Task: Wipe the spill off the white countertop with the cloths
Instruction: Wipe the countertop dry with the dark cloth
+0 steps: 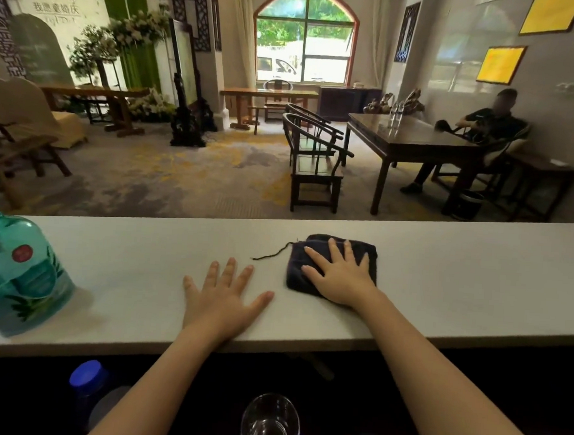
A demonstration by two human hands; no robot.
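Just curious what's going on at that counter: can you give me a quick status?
Right hand flat on dark cloth, pressing it to white countertop. Left hand flat on bare counter. No spill visible. Green bottle far left, clear of the cloth.

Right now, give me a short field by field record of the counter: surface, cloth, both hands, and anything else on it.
surface: long white countertop
cloth: folded dark navy cloth, loose thread trailing left
right hand: flat on the cloth, fingers spread
left hand: flat on bare counter, left of the cloth, holding nothing
other: teal plastic bottle at far left
spill: none clearly visible
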